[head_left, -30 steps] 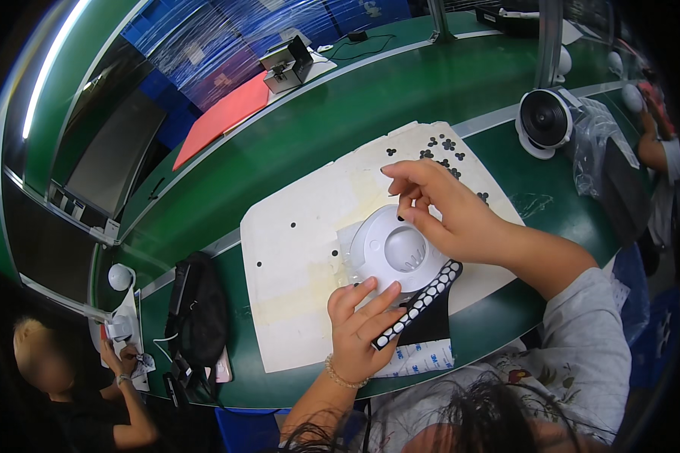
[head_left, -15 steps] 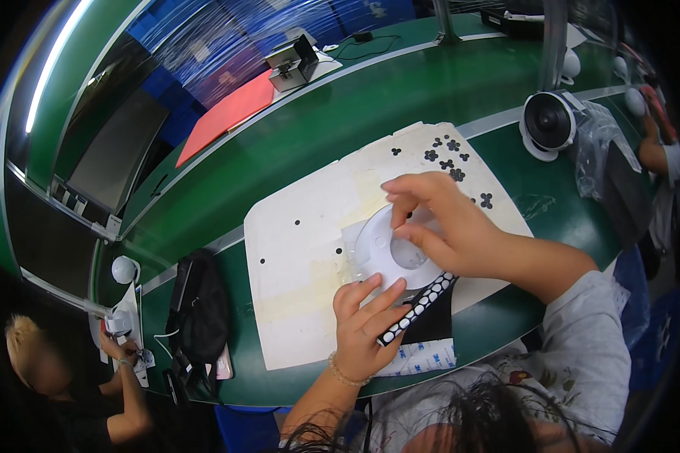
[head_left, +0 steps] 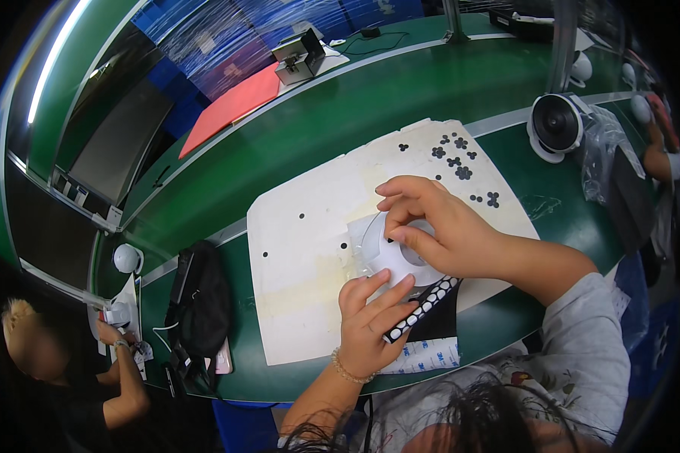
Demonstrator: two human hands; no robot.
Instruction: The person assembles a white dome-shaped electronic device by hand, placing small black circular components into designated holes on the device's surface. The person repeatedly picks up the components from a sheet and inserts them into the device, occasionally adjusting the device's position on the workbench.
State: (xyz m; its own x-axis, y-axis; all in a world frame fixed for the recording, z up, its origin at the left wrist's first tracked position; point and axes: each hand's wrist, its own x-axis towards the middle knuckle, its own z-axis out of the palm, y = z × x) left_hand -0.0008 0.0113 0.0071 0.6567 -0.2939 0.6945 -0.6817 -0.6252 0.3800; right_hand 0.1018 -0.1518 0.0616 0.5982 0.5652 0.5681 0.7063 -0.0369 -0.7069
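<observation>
1. Green bench (head_left: 499,325), off-white board (head_left: 302,317) lying on it.
2. Left hand (head_left: 370,321): my fingers lay on the near edge of the white ring-shaped part (head_left: 389,260), which sat on the board. Thumb hidden; could not tell whether I had it clamped.
3. Right hand (head_left: 449,234): hung over the part, thumb and index close together, one small black dot (head_left: 391,240) at their tips. Could not tell whether it was pinched or lying on the part.
4. Step in hand (judged): fine fingertip work with that dot at the part. Next move seemed to call for a steady left hand and a light, exact right.
5. Counts, left to right: one co-worker (head_left: 68,370); one black bag (head_left: 204,302); three loose dots (head_left: 302,216) on the board's left; one ring-shaped part; one black strip with white ovals (head_left: 423,309); several dot clusters (head_left: 463,173), too small for an exact count; one black-faced device (head_left: 557,124).
</observation>
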